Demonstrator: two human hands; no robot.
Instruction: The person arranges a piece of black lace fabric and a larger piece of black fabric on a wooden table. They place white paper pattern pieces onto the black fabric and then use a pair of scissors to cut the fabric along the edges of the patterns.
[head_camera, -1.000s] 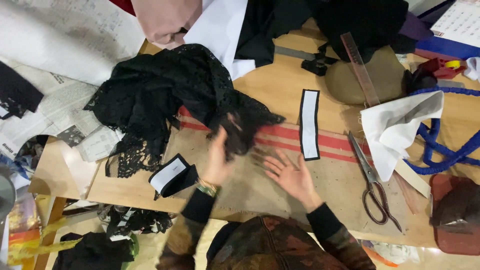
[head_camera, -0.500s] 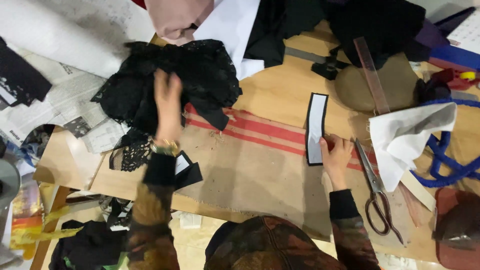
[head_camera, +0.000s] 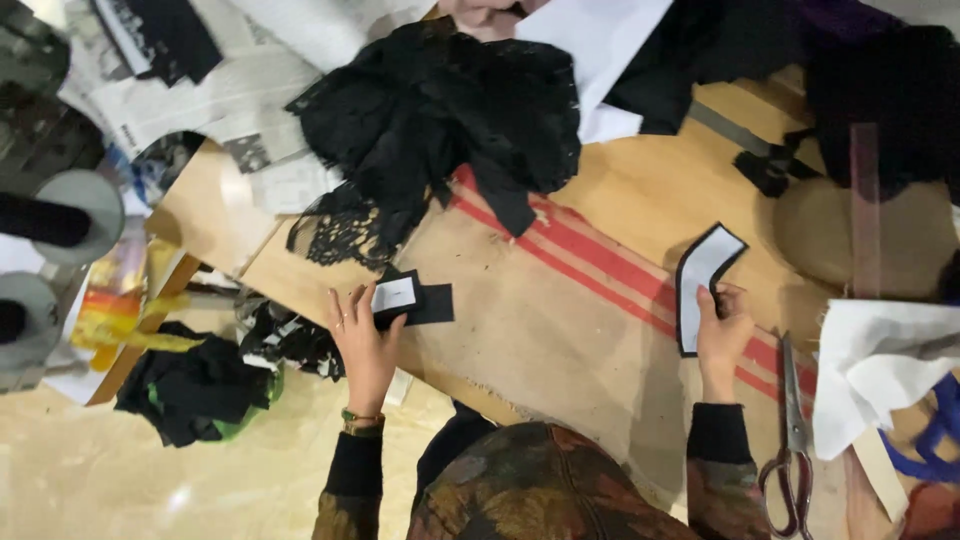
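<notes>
Your table (head_camera: 640, 190) is a wooden top, laid across its middle with a tan cloth (head_camera: 560, 340) that carries red stripes. The biggest thing on it is the heap of black lace (head_camera: 440, 120) at the upper centre, pushed off the working area so that the cloth below it lies bare. To the right, a white fabric piece (head_camera: 880, 370) sits at the frame's edge, with the scissors (head_camera: 792, 440) just beside it at the lower right, untouched.

As for progress, I judge you are at the sorting stage: both small pieces are in hand, nothing has been cut or joined yet, and the scissors lie idle.

Your left hand (head_camera: 362, 340), at the lower left of the cloth, rests its fingers on a small black fabric piece with a white patch (head_camera: 405, 298) at the table's near edge; the grip looks like a light pinch on it. Your right hand (head_camera: 722, 335), right of centre, has its grip closed on the lower end of a curved white strip edged in black (head_camera: 705, 285), lifting it off the cloth.

Half a second ago your left hand was up in the lace, and the strip lay flat and straight with your right hand only arriving below it. Now the left has dropped to the small piece and the strip is bent and raised.
</notes>
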